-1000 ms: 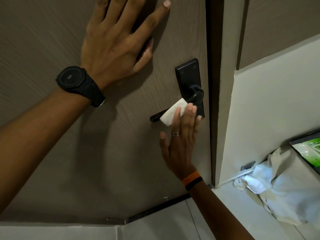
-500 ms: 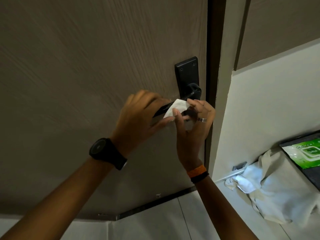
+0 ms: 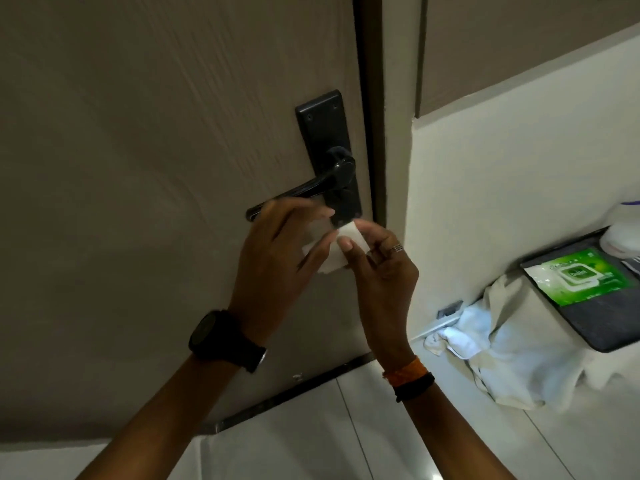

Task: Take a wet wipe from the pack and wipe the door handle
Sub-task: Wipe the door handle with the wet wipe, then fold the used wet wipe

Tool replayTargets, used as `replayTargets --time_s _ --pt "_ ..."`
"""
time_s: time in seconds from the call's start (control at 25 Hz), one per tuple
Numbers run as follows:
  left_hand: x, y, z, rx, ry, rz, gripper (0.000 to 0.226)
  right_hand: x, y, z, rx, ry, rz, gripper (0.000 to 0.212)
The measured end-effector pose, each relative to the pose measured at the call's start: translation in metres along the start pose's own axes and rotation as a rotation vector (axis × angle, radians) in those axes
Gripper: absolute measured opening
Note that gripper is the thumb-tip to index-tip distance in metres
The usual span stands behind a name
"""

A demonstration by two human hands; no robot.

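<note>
A black lever door handle (image 3: 304, 190) on a black backplate (image 3: 323, 133) sits on the brown door. Just below the lever, both hands hold a white wet wipe (image 3: 341, 249) between them, clear of the handle. My left hand (image 3: 277, 258), with a black watch on the wrist, pinches the wipe's left side. My right hand (image 3: 384, 271), with a ring and an orange wristband, grips its right side with thumb and fingers. The green wet wipe pack (image 3: 578, 277) lies on a dark tray at the right.
The door frame (image 3: 372, 98) runs along the handle's right side. A white wall panel (image 3: 502, 150) follows. White cloths (image 3: 512, 344) hang over the counter below the dark tray (image 3: 602, 320). A white container (image 3: 623, 233) stands behind the pack. Pale floor tiles (image 3: 311, 438) lie below.
My left hand came off the door and joined the right at the wipe. Both hands then drew the wipe down off the lever, which now shows bare.
</note>
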State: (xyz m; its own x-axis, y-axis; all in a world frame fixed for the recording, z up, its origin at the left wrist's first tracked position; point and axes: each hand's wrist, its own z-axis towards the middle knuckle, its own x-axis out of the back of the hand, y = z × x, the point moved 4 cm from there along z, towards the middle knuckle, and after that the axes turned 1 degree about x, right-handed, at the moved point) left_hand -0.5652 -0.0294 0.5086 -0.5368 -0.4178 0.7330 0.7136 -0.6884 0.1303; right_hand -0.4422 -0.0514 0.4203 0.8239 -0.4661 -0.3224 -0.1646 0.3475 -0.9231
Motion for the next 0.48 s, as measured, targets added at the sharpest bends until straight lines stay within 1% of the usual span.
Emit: replayTargets --time_s 0.04,0.12,0.2,0.24,0.28,0.36,0.48 --pt "-0.010 0.007 -0.006 0.060 -0.014 -0.101 0.036 0.013 0.002 0.000 -0.021 0.011 0.019 0.025" --pt "-0.042 0.022 -0.015 0.234 -0.080 -0.324 0.038 0.048 0.008 0.003 -0.085 0.051 0.064 0.018" --pt "-0.084 0.036 -0.023 0.465 -0.152 -0.578 0.025 0.087 0.015 0.008 -0.163 0.095 0.064 0.017" --pt "-0.109 0.046 -0.028 0.580 -0.182 -0.715 0.017 0.110 0.020 0.012 -0.193 0.126 0.026 0.017" --pt "-0.136 0.059 -0.032 0.678 -0.207 -0.837 0.015 0.137 0.027 0.018 -0.227 0.161 -0.022 0.016" --pt "-0.197 0.095 -0.039 0.780 -0.253 -0.964 0.017 0.199 0.044 0.030 -0.302 0.241 -0.114 0.012" --pt "-0.282 0.152 -0.045 0.879 -0.302 -1.028 0.028 0.290 0.067 0.056 -0.366 0.305 -0.207 0.013"
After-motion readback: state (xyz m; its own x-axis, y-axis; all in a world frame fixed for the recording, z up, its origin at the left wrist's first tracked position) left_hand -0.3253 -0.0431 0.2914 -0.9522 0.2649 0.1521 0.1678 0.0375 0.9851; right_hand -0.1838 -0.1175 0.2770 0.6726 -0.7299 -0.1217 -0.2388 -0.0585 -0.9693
